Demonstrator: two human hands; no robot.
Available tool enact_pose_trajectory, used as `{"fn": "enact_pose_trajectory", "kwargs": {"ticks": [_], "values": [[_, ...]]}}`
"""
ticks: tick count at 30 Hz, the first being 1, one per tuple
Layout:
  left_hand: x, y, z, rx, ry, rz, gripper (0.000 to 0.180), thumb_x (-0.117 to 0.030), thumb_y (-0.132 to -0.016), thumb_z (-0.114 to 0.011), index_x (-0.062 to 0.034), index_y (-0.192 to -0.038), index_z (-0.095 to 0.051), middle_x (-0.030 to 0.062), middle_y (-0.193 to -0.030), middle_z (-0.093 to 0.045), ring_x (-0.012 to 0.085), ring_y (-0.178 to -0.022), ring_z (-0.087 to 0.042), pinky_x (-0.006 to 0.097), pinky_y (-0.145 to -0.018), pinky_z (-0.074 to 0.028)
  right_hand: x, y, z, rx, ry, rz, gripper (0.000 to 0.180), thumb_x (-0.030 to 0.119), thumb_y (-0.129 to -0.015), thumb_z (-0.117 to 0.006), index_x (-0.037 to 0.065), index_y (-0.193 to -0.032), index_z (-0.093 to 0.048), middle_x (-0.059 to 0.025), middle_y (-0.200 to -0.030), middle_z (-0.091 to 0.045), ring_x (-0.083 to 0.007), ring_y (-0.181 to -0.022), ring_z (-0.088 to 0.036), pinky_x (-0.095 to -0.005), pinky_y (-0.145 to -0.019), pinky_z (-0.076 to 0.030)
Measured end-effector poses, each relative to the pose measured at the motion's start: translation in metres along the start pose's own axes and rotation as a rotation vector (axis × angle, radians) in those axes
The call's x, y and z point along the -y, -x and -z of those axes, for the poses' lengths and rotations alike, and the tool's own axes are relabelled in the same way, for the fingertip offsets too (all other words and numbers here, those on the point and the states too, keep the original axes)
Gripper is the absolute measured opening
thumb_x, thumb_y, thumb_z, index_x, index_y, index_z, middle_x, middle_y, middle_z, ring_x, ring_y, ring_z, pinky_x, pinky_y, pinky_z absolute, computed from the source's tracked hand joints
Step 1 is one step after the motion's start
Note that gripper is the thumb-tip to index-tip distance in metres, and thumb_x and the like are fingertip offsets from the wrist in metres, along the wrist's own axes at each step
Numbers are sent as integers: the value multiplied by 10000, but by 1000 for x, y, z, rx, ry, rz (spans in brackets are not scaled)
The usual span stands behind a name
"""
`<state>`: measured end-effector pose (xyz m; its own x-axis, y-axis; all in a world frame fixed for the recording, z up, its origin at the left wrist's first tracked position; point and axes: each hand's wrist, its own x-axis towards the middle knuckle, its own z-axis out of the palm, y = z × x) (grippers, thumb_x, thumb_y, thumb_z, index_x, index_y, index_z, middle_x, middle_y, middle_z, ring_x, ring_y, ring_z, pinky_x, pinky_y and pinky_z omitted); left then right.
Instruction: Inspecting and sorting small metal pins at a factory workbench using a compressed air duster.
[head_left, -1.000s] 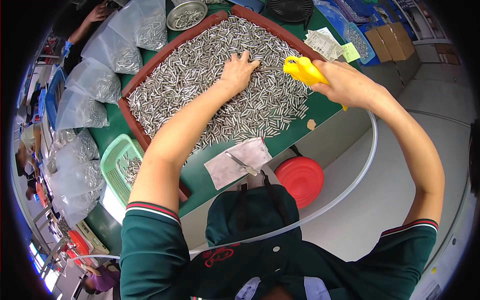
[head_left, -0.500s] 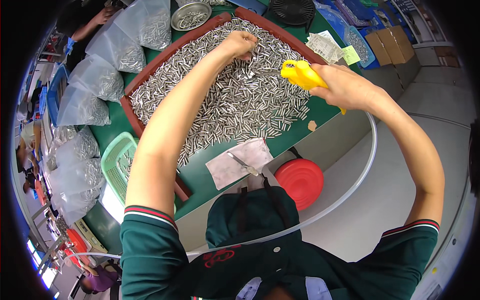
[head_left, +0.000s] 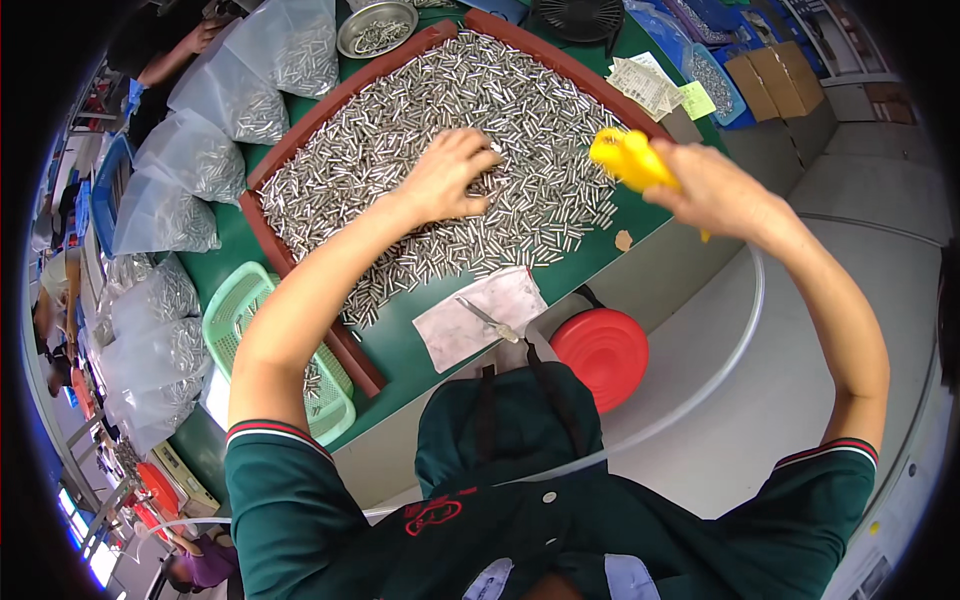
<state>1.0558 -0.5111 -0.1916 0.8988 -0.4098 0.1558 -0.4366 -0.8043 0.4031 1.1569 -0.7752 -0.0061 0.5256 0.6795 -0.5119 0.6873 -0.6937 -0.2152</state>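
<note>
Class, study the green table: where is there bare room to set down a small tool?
Bare green tabletop shows between the pale cloth and the lower end of the left brown rail, and again between cloth and tan scrap along the near edge. Crowded: under the left hand, where metal pins cover the surface, and far left, among filled bags.

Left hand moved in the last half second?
Yes: back toward the person and slightly left. The left hand is now nearer the stained pale cloth on the green tabletop.
</note>
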Motion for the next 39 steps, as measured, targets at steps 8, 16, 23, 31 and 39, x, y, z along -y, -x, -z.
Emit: {"fn": "enact_pose_trajectory", "kwargs": {"ticks": [8,16,23,31,39], "values": [[-26,-24,-22,342,-286,9,816,-357,-533,-756,-235,-1268,-424,122,-1343,-346,362,-1292,-261,553,-992,-283,10,0,-5,20,24,-36,309,176,-831,-602,-38,-1037,-517,-231,-852,-623,-365,-871,-603,-431,-780,-466],[-11,-53,-43,189,-341,73,229,-106,-817,-513,-170,-1020,-599,81,-1064,-484,271,-1010,-510,394,-689,-543,18,1,3,-1,28,-47,315,171,-825,-609,-45,-1037,-523,-231,-844,-625,-361,-855,-609,-430,-773,-472],[34,-48,-18,-144,-48,120,124,1,-725,-537,-53,-818,-599,140,-853,-534,341,-827,-558,425,-724,-468,17,-4,-1,-72,-23,95,290,163,-835,-608,-41,-981,-462,-227,-799,-603,-376,-797,-601,-435,-693,-462],[50,5,24,-149,2,182,233,-101,-770,-603,-66,-999,-628,112,-1031,-563,304,-1012,-516,396,-883,-426,27,-26,6,-169,15,60,324,188,-826,-613,-32,-1027,-486,-229,-791,-608,-368,-772,-609,-427,-691,-477],[15,17,19,227,-275,551,1032,-387,-496,-815,-205,-1379,-314,192,-1235,-437,369,-1164,-391,503,-951,-334,39,-38,0,-95,1,144,344,194,-830,-613,-45,-1031,-471,-228,-830,-603,-384,-845,-588,-443,-745,-450]]}}
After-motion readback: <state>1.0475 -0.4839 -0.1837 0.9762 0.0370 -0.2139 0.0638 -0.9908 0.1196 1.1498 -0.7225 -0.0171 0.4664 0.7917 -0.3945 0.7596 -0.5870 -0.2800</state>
